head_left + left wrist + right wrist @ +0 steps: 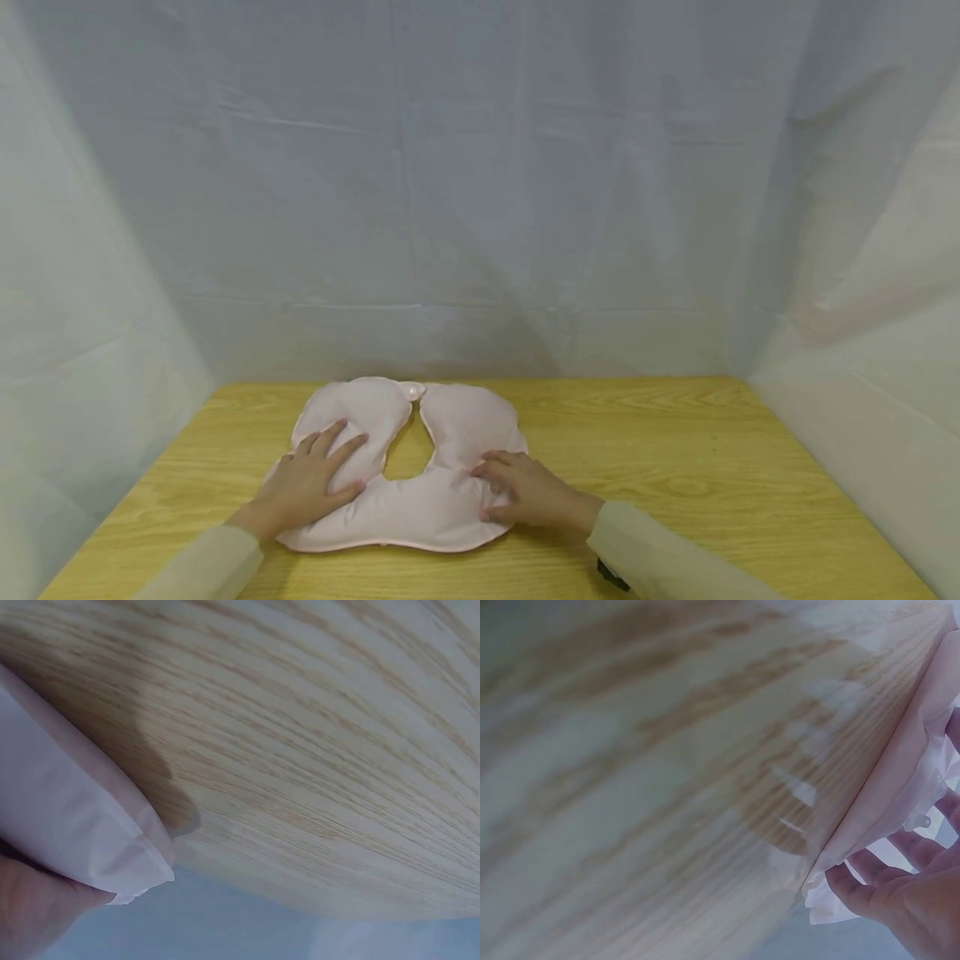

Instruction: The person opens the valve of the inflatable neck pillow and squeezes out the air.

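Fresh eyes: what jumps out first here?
The pale pink, puffy, U-shaped fabric-like pillow, left of centre on the yellow wood-grain table in the head view. Then the bare left-hand grip, fingers spread on the pillow's left side, and the bare right-hand grip touching its right side. Creased grey-white sheeting hangs behind the table.

**Sheeted on three sides**

A creased grey sheet backdrop (pixel 480 183) rises behind the far edge of a yellow, wood-grained desk (pixel 675 467). A whitish sheet wall (pixel 82 333) flanks the left edge, a wrinkled off-white sheet wall (pixel 885 292) the right; both look brighter than the backdrop.
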Available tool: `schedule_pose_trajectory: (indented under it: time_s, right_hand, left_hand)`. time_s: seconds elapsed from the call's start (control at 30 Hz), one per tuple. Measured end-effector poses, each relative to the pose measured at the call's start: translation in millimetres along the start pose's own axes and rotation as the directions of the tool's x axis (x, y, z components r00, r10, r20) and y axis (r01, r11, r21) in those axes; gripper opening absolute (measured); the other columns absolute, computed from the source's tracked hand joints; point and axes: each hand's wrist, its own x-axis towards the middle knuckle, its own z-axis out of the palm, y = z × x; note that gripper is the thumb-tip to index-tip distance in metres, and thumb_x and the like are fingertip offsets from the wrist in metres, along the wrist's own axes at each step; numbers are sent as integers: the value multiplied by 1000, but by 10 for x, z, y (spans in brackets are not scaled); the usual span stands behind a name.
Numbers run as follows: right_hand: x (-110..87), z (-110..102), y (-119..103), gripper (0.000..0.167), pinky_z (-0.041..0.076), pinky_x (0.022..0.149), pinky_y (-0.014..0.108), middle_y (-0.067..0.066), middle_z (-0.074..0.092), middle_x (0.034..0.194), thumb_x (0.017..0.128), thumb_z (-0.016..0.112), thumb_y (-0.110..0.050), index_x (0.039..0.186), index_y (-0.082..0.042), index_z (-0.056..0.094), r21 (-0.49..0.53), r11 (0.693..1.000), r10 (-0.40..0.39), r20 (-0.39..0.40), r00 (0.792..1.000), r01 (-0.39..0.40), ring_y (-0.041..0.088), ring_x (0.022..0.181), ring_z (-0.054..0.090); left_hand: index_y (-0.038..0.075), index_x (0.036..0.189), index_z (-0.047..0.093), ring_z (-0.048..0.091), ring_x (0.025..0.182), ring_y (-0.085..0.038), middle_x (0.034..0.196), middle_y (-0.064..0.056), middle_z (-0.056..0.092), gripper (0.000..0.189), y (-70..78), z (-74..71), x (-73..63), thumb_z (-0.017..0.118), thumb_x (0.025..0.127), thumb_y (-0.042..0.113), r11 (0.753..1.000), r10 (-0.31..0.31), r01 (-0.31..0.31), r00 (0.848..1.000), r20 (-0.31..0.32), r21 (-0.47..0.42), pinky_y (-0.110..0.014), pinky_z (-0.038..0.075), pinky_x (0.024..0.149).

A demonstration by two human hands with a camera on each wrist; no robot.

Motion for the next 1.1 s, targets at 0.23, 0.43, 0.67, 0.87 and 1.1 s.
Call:
schedule_pose_trajectory:
  time_s: [0.23,0.43,0.67,0.87,1.1]
  right_hand:
    - [-3,-23,-18,52,38,99,50,11,47,135,81,63,-45,124,-17,54,5,1000,8,8,1000,-8,29,120,47]
    - [-2,-29,-26,50,39,99,48,8,48,133,81,63,-44,123,-17,54,-2,1000,3,10,1000,-3,27,119,47]
    - [-7,-48,-49,51,38,99,49,9,47,134,81,63,-43,124,-18,54,8,1000,18,28,999,-18,28,120,47]
    - [-6,-62,-65,51,38,98,51,9,47,135,81,64,-43,124,-18,54,13,999,32,36,999,-32,28,120,47]
    - [0,-51,-62,51,39,96,52,7,48,135,81,63,-45,124,-19,54,0,999,36,47,998,-37,28,120,47]
  left_hand:
    - [20,133,47,43,114,-46,140,-18,36,61,2,15,0,61,80,49,1000,8,-8,1000,-2,0,-59,46,71]
    - [21,134,46,42,115,-45,141,-17,35,62,-3,31,-5,59,81,50,1000,7,-7,1000,9,13,-58,46,70]
    - [20,133,47,43,114,-45,141,-17,33,62,19,18,-13,59,81,50,1000,10,-10,1000,8,24,-56,47,69]
    - [19,132,48,43,115,-45,141,-17,33,61,38,-9,-16,61,80,49,1000,7,-7,1000,4,13,-56,46,70]
    - [19,131,49,43,114,-46,142,-17,33,61,48,-30,-17,60,80,50,1000,1,-1,1000,13,10,-56,46,70]
